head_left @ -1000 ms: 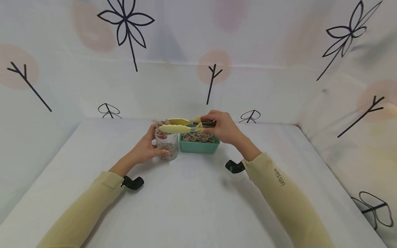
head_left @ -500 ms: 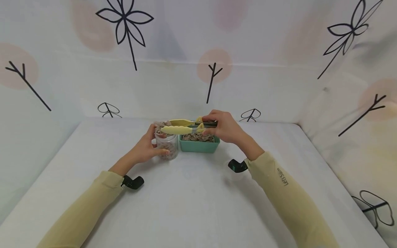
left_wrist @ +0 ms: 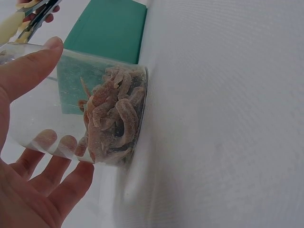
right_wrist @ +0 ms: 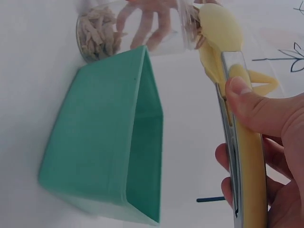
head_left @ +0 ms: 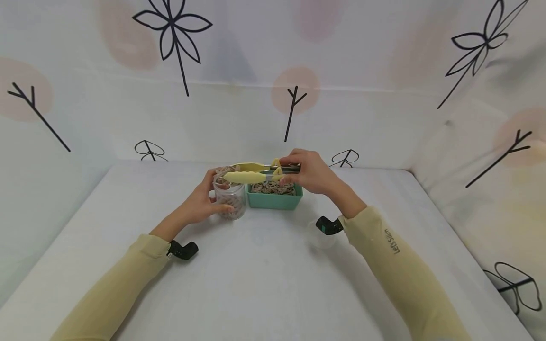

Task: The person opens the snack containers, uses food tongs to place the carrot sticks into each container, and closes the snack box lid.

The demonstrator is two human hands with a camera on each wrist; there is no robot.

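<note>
My left hand (head_left: pixel 198 203) holds a clear plastic jar (head_left: pixel 240 199) upright on the table, thumb on one side and fingers round the other. Dried brown strips (left_wrist: pixel 114 114) fill the jar's lower part. With my right hand (head_left: pixel 314 174) I grip yellow-and-metal tongs (head_left: pixel 245 177) held level. The tongs' yellow tips are right at the jar's mouth, where more brown strips (right_wrist: pixel 196 26) show between them. Just right of the jar stands a green rectangular tub (head_left: pixel 275 202), under the tongs, with similar brown strips (head_left: pixel 273 188) inside.
A clear round lid (head_left: pixel 320 239) lies on the white table (head_left: pixel 256 284) beneath my right wrist. A patterned cloth (head_left: pixel 239 113) rises behind the table and along its sides. Black wrist cameras (head_left: pixel 183 251) sit at both cuffs.
The tongs and my right hand have shifted slightly right. The strips at the jar's mouth sit a little lower, and the clear lid shows more beside my right wrist. My left hand stays put.
</note>
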